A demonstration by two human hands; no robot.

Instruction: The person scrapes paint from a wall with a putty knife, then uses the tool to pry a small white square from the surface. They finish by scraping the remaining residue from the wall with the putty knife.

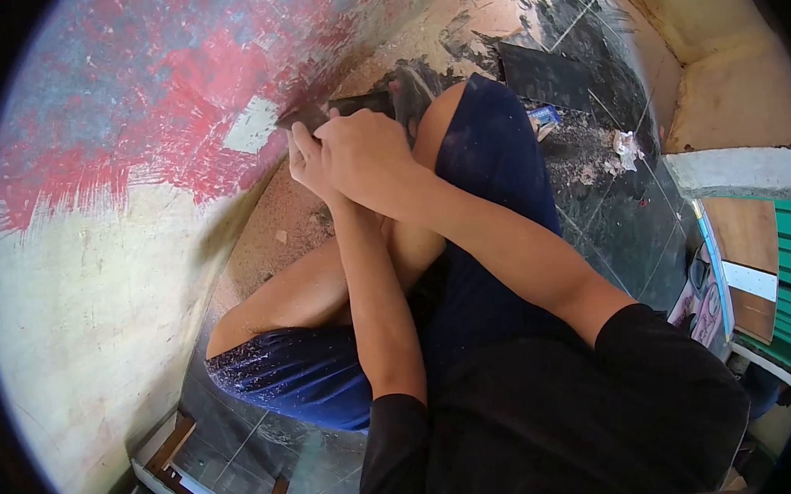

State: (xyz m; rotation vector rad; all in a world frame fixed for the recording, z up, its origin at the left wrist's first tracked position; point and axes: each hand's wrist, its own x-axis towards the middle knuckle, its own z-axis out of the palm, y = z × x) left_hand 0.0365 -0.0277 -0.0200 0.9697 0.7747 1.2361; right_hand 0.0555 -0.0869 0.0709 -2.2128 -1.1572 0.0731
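My right hand is closed and crosses in front of my left hand. A flat dark blade, likely a scraper, sticks out past the fingers towards the wall; the hands hide its grip. My left fingers are bent around the same spot, partly covered by the right hand. Beside the hands rises the painted wall, with red and blue-grey paint above and a pale surface with streaky red edges below. A whitish bare patch shows close to the blade.
My crossed legs in dusty blue shorts fill the middle. Paint flakes, a small blue packet, a crumpled white wrapper and a loose dark tile lie on the tiled floor. A wooden-and-white frame stands lower left.
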